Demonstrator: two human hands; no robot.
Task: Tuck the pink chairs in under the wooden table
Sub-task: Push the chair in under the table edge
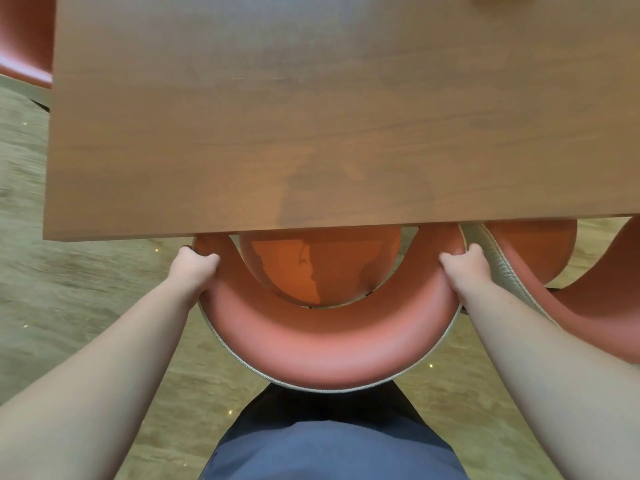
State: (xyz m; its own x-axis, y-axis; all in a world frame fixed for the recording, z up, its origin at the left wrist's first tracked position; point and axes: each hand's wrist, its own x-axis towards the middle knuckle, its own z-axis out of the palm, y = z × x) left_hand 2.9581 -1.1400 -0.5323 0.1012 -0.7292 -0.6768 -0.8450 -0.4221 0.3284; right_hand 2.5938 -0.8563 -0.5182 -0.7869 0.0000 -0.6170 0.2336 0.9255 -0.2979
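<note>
Here, no brand, label or writing can be read on anything in view. The wooden table (311,116) is a flat rectangular slab of brown wood with a visible grain and a faint sheen, its near edge running straight across the view. Just below that edge sits the pink chair (325,344), seen from above: its back is a thick, smooth, padded curve shaped like a U, pink on the inner face and trimmed on the outside with a pale woven fabric. The open side of the U faces the table, and its two tips reach the table's edge. The round seat (322,268) is partly hidden under the tabletop.

The left hand (194,268) is closed around the left tip of the curved back, fingers curled over the rim. The right hand (464,268) grips the right tip likewise. Both bare forearms stretch forward from the bottom corners.

A second pink chair (588,289) stands just beside the first on the right, touching or nearly touching it; a third chair (24,39) shows at the table's far left. The floor (86,289) is beige with a streaked stone pattern.
</note>
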